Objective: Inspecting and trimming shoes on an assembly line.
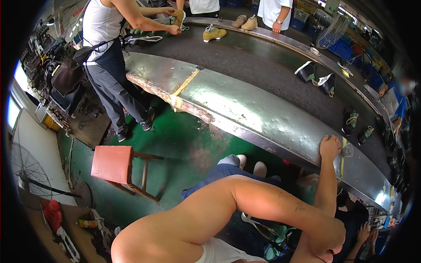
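My right hand (330,148) rests on the edge of the metal-topped bench (245,107), fingers lightly bent over its surface, holding nothing. My left forearm crosses over my right arm. Low in the picture, my left hand (335,241) is bent back beside that arm, its fingers mostly hidden. Close to my right hand, a yellow strip (343,153) runs across the metal. Past the metal edge lies the dark belt (263,68), with dark shoes (349,120) nearest to that hand. Farther along it are black-and-white shoes (307,71) and a tan shoe (214,33).
A red-seated stool (112,163) stands on the green floor to the left. At the far left, a person (103,39) handles a tan shoe. More people stand across the belt. Another person's hands (364,232) show at the lower right. A fan (33,171) stands by the wall.
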Demonstrator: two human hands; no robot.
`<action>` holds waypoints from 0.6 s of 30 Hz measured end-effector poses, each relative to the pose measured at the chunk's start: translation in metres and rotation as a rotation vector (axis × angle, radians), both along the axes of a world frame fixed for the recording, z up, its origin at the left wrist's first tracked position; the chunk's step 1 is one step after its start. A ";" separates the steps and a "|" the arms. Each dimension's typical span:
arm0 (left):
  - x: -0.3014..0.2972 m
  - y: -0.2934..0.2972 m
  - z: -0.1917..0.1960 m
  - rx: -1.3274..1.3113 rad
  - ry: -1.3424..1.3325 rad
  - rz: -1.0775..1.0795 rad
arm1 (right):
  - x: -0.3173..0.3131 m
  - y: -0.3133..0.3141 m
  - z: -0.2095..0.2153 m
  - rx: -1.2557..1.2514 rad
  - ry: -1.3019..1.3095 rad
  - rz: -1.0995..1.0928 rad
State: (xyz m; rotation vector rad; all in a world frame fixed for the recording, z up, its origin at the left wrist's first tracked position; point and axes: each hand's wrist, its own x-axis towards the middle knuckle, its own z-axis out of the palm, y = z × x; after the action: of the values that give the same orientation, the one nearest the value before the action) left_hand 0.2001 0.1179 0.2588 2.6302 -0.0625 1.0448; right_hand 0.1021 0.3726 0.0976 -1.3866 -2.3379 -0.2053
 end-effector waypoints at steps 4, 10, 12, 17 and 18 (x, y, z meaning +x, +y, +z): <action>-0.009 -0.015 0.010 -0.207 0.066 0.341 | -0.004 -0.001 0.000 -0.005 0.003 0.018; -0.011 -0.019 0.012 -0.220 0.013 0.318 | -0.005 -0.003 0.004 -0.003 -0.014 0.007; -0.015 -0.020 0.017 -0.201 0.108 0.386 | -0.004 -0.002 0.004 -0.006 -0.013 0.008; -0.007 -0.014 -0.005 -0.310 -0.070 0.250 | -0.006 -0.004 0.004 -0.011 -0.004 0.002; -0.008 -0.014 -0.004 -0.311 -0.071 0.248 | -0.006 -0.003 0.004 -0.007 -0.006 0.002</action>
State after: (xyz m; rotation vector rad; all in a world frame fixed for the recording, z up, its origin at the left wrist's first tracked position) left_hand 0.1920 0.1034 0.2546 2.3581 0.3888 1.1226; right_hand 0.0966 0.3699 0.1015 -1.3886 -2.3470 -0.2010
